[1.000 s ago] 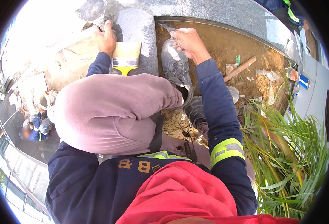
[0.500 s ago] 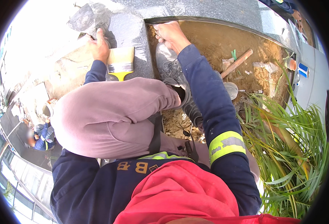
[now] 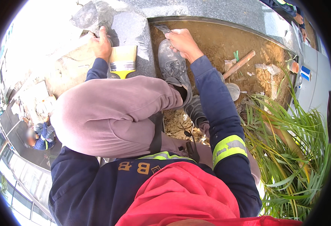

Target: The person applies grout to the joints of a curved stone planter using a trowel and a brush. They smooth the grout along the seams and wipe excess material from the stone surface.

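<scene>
My left hand (image 3: 101, 46) rests at the grey stone ledge (image 3: 143, 52), fingers curled around something grey that I cannot make out. A wide paintbrush (image 3: 122, 56) with yellow handle and pale bristles lies just below it on the stone. My right hand (image 3: 180, 42) grips a flat, dark metal scraper (image 3: 161, 28) pointing up-left toward the inner corner of the stone edge, above my dusty grey shoe (image 3: 171, 66) in the sandy bed (image 3: 210, 35).
A wooden handle (image 3: 239, 64), a clear cup (image 3: 233, 91) and scraps lie in the soil. A palm (image 3: 297, 150) fills the lower right. A co-worker (image 3: 41, 135) crouches at left; another person's hand (image 3: 298, 18) shows at top right. An orange pot (image 3: 293, 66) stands right.
My right hand moved up-left toward the stone edge half a second ago and is now back down-right, the scraper blade showing again. My left hand shifted slightly, staying by the ledge.
</scene>
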The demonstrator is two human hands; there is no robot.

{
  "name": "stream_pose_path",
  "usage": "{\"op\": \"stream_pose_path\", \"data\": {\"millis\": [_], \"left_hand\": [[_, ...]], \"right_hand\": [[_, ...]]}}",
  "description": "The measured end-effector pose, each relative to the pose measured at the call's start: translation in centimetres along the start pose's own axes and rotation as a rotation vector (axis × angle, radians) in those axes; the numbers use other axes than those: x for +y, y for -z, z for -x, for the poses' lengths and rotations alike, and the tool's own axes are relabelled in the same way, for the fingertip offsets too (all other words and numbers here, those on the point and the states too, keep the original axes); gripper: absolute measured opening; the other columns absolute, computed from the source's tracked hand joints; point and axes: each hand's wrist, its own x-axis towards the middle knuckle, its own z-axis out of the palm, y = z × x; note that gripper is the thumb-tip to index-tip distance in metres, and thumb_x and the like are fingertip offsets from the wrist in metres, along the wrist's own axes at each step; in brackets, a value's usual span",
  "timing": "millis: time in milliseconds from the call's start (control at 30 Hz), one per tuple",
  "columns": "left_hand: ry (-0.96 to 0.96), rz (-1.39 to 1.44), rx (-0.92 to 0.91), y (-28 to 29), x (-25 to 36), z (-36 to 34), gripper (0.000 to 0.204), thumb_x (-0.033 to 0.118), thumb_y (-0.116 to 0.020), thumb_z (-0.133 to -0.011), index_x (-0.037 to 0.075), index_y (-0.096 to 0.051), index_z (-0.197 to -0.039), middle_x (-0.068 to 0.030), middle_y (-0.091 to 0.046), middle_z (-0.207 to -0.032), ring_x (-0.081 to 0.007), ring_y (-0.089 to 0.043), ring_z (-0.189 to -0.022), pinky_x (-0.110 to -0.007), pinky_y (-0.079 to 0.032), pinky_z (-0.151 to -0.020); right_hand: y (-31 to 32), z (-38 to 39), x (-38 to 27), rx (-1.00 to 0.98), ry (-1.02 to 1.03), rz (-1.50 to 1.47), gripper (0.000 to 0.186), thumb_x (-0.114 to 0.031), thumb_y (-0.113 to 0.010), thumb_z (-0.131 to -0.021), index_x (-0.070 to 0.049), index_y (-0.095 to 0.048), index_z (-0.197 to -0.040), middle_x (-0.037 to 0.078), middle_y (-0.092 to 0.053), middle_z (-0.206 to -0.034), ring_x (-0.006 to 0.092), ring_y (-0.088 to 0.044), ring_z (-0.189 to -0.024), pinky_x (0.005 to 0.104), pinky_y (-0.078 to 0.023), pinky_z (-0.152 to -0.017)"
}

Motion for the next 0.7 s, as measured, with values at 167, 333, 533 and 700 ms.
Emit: {"op": "stream_pose_path", "data": {"millis": [167,333,533,700], "left_hand": [[-0.064,0.014,-0.002,0.2,0.0,0.0,0.051,0.033,-0.068,-0.098,-0.008,-0.069,-0.069,-0.0176,-0.071,-0.073,-0.0302,-0.063,-0.080,-0.040,-0.032,-0.117],[-0.078,-0.001,0.026,-0.8,0.2,-0.1,0.053,0.032,-0.069,-0.097,-0.008,-0.067,-0.062,-0.0189,-0.067,-0.064,-0.0326,-0.062,-0.077,-0.040,-0.033,-0.117],[-0.150,-0.158,0.004,0.4,-0.1,0.2,0.047,0.033,-0.068,-0.098,-0.013,-0.068,-0.090,-0.0096,-0.069,-0.071,-0.0198,-0.062,-0.078,-0.032,-0.040,-0.107],[-0.030,0.007,0.048,0.0,-0.1,0.1,0.063,0.035,-0.069,-0.097,-0.018,-0.054,-0.126,-0.0142,-0.071,-0.071,-0.0220,-0.066,-0.072,-0.032,-0.053,-0.081]], "right_hand": [[-1.0,-2.2,0.5,0.050,0.108,0.205,0.049,-0.018,-0.071,-0.092,0.017,-0.062,-0.125,0.009,-0.064,-0.074,0.0146,-0.061,-0.063,0.0307,-0.046,-0.052],[-1.0,-4.4,3.7,0.177,0.306,0.182,0.051,-0.019,-0.072,-0.089,0.020,-0.063,-0.120,0.018,-0.072,-0.079,0.0201,-0.067,-0.069,0.0354,-0.054,-0.067],[-1.6,-0.8,1.9,0.126,0.351,0.210,0.044,-0.019,-0.071,-0.088,0.017,-0.066,-0.114,0.020,-0.073,-0.083,0.0228,-0.069,-0.074,0.0375,-0.055,-0.073],[-1.9,-0.3,1.7,0.168,0.446,0.191,0.038,-0.019,-0.071,-0.088,0.015,-0.068,-0.106,0.016,-0.072,-0.076,0.0201,-0.064,-0.068,0.0372,-0.053,-0.068]]}}
